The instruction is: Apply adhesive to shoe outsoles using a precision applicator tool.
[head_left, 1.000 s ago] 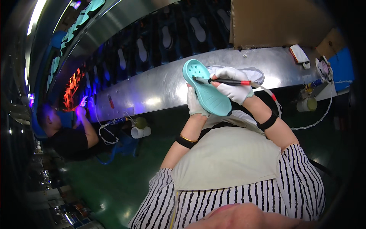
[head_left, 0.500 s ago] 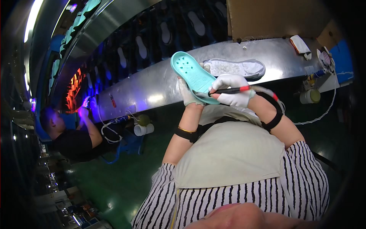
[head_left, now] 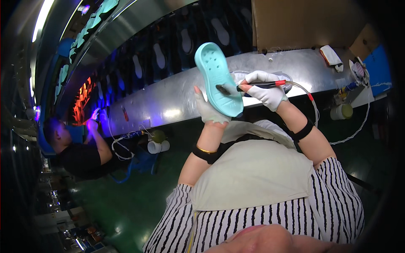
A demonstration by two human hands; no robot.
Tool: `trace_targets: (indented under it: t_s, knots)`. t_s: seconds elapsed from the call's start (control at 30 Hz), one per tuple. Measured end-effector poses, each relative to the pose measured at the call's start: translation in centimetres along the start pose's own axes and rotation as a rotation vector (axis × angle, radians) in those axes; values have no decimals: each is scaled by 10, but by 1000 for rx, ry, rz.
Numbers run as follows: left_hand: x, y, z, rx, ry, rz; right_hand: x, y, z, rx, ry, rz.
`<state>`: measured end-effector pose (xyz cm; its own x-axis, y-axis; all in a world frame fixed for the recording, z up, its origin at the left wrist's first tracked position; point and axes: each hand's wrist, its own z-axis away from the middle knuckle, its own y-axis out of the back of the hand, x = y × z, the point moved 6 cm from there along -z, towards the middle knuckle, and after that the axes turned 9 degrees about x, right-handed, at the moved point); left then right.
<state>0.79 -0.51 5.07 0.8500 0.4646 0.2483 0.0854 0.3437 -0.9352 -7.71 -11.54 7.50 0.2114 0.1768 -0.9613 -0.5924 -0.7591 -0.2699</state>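
A turquoise shoe sole, hollow side up with small holes at its far end, rests in my white-gloved left hand. The thumb lies along the left edge; the sole hides the other fingers. My right hand, in a white glove with bare fingertips, pinches a black-handled brush with red bands and a thin tube at its back end. The brush tip lies inside the sole, around the middle of its near half. Behind my right hand, a white-and-grey shoe upper is on the metal bench, mostly covered.
Past the metal bench run dark racks carrying several pale shoe shapes. A cardboard box stands far right, near a folded white cloth and a hanging pot. Another person works at the left by an orange-lit opening.
My left hand has swung the sole more upright, its far end up and to the right. The brush has shifted from the near right edge up and left, into the sole's middle.
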Motion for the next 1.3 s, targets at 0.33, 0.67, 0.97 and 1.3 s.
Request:
trace_targets:
  t_s: [0.33, 0.67, 0.97, 1.3]
  knots:
    - [-1, -16, -3, -380, 159, 167, 3, -17, 19, -87, -44, 110]
    - [12, -9, -18, -222, 91, -110, 5, -15, 6, -202, 32, 82]
    - [18, -7, -25, -194, 273, -225, 10, -18, 26, -307, -94, 3]
    - [21, 13, -36, -59, 479, -605, -13, -27, -5, -560, -20, 336]
